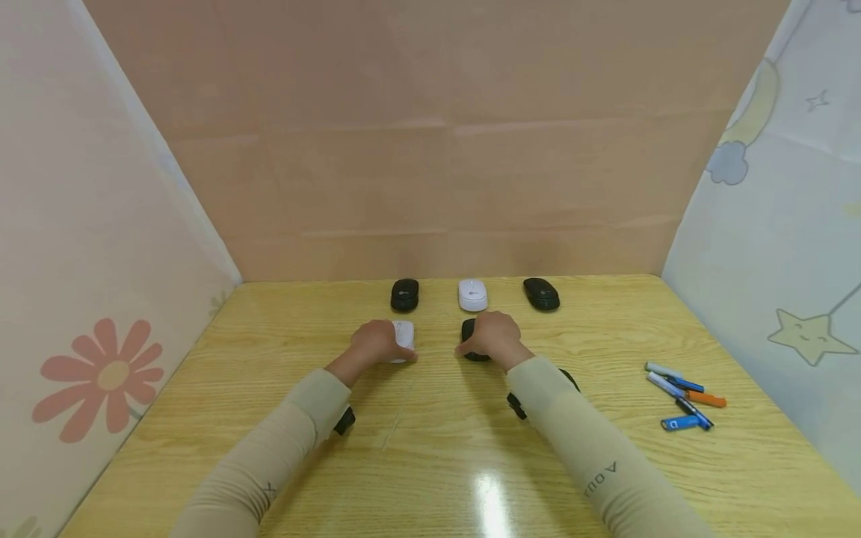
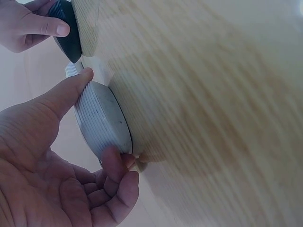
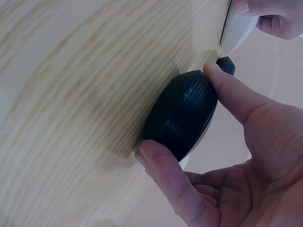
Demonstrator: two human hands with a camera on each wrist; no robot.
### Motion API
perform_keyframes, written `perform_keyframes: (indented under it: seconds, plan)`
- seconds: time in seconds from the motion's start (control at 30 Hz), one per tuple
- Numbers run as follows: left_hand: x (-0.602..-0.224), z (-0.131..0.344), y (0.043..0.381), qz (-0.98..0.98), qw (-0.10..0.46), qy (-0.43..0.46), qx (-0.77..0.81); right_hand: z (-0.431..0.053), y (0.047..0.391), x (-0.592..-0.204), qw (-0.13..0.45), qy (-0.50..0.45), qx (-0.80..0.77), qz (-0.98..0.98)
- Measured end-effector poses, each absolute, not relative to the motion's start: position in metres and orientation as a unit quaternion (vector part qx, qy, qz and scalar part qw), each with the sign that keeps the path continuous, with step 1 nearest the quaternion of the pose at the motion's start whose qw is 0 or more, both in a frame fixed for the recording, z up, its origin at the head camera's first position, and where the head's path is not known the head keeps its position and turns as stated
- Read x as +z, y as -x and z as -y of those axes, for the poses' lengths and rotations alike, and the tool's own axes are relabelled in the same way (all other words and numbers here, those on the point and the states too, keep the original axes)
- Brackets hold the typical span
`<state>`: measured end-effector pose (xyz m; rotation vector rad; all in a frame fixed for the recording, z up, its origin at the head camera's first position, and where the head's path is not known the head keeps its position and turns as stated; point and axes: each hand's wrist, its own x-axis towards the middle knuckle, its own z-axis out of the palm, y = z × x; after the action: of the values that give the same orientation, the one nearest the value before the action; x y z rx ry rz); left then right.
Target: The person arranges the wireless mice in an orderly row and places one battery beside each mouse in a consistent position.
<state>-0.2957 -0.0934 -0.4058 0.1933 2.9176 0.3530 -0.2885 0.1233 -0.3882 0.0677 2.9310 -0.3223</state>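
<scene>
I see a wood-grain bench (image 1: 403,478) across the head view. On it, the left hand (image 1: 374,340) has its grip pinching a white mouse (image 2: 106,118); the right hand's (image 1: 496,336) grip pinches a black mouse (image 3: 182,113), both just before 3 more mice (image 1: 473,295). Slim pens (image 1: 662,384) lie right, well apart.

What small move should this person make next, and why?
Letting go seems a sensible next move: the left grip pinches a white mouse, the right grip a black mouse, and both appear to rest on the tabletop, in front of three other mice.
</scene>
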Motion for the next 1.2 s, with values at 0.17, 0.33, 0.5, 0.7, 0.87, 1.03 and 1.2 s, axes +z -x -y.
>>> perform_keyframes:
  seconds: [0.17,0.33,0.5,0.7,0.87,1.03,1.2]
  plan:
    - [-0.4062,0.0953,0.2959,-0.986,0.099,-0.067,0.118,-0.1221,0.2883,-0.3884,0.094,-0.023,-0.113,-0.989]
    - [-0.4060,0.0959,0.2965,-0.986,0.102,-0.064,0.114,-0.1215,0.2878,-0.3880,0.096,-0.025,-0.114,-0.989]
    - [-0.4046,0.0953,0.2957,-0.986,0.103,-0.061,0.117,-0.1219,0.2864,-0.3873,0.094,-0.027,-0.119,-0.988]
    - [-0.4035,0.0939,0.2942,-0.985,0.104,-0.061,0.120,-0.1234,0.2843,-0.3881,0.090,-0.023,-0.115,-0.989]
    - [-0.4025,0.0939,0.2935,-0.986,0.104,-0.060,0.116,-0.1229,0.2828,-0.3867,0.090,-0.019,-0.108,-0.990]
    - [-0.4016,0.0941,0.2939,-0.986,0.102,-0.063,0.114,-0.1227,0.2828,-0.3850,0.085,-0.018,-0.109,-0.990]
    - [-0.4017,0.0942,0.2941,-0.986,0.104,-0.063,0.112,-0.1228,0.2824,-0.3807,0.077,-0.014,-0.107,-0.991]
